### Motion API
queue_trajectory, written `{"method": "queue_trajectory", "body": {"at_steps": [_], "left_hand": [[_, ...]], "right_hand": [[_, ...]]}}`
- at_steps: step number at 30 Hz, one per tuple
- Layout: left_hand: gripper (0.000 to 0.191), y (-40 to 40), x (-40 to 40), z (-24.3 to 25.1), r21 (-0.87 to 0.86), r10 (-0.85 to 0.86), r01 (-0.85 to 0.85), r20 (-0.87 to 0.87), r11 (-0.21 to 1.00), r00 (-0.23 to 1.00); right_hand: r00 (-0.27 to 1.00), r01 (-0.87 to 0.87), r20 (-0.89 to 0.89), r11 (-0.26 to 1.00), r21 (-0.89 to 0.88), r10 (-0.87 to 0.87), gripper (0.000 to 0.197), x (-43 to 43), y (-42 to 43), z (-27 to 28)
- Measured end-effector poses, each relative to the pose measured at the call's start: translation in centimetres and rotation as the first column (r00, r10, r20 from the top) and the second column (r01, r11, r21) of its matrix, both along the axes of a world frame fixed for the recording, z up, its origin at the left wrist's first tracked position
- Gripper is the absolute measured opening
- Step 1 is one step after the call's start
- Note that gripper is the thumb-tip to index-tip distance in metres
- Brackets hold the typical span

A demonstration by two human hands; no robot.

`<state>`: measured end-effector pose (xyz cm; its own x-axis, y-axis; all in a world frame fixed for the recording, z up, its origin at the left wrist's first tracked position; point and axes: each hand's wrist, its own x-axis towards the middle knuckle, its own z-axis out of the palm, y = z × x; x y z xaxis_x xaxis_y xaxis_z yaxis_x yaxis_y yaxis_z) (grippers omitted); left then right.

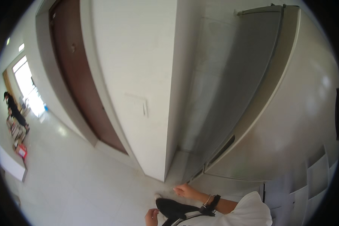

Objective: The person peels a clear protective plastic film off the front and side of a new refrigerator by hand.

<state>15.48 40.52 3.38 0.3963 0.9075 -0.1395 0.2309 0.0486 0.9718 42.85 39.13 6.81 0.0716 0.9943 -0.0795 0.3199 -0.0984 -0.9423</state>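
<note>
My right hand (183, 191) hangs low in front of my body with its fingers loosely curled; I see nothing in it. A bracelet (206, 200) and a black wristband (214, 202) are on that wrist. My left hand (151, 217) is cut by the bottom edge, beside the leg of my black trousers (172, 207); its fingers are bent and its palm is hidden. Just beyond my right hand stands a tall refrigerator (288, 121), with a dark grey side (243, 65) and a recessed grip (221, 151) along its edge. Neither hand visibly touches it.
A white wall corner (135, 84) juts out ahead, beside the refrigerator. Left of it is a closed dark red door (76, 73). Far left, a person in black (15, 113) stands by piled items (17, 131) and a red bag (22, 151). Pale floor tiles (82, 180) run between.
</note>
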Motion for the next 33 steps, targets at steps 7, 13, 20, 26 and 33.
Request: {"method": "queue_trajectory", "body": {"at_steps": [7,13,20,26,33], "left_hand": [[0.017,12.8,5.1,4.1,0.333,-0.245,0.301,-0.2,0.894,0.949],[0.015,18.1,11.3,8.4,0.345,-0.449,0.514,-0.254,0.785,0.857],[0.018,18.7,18.4,7.9,0.463,-0.764,0.771,-0.26,0.438,0.59],[0.022,17.8,22.9,12.7,0.524,-0.899,0.85,-0.35,0.043,0.261],[0.027,16.8,24.2,12.0,0.636,-0.96,0.771,-0.206,0.016,0.19]], "right_hand": [[0.932,0.123,0.315,0.974,0.192,-0.18,0.021,5.0,5.9,0.7],[0.862,0.166,0.469,0.982,0.094,-0.191,0.023,9.3,6.4,1.3],[0.714,0.406,0.643,0.912,-0.059,-0.276,0.02,7.6,1.6,1.1],[0.586,0.603,0.653,0.796,0.043,-0.479,0.018,5.2,-2.5,1.9],[0.142,0.831,0.54,0.396,0.39,-0.83,0.018,3.6,-3.5,6.7]]}}
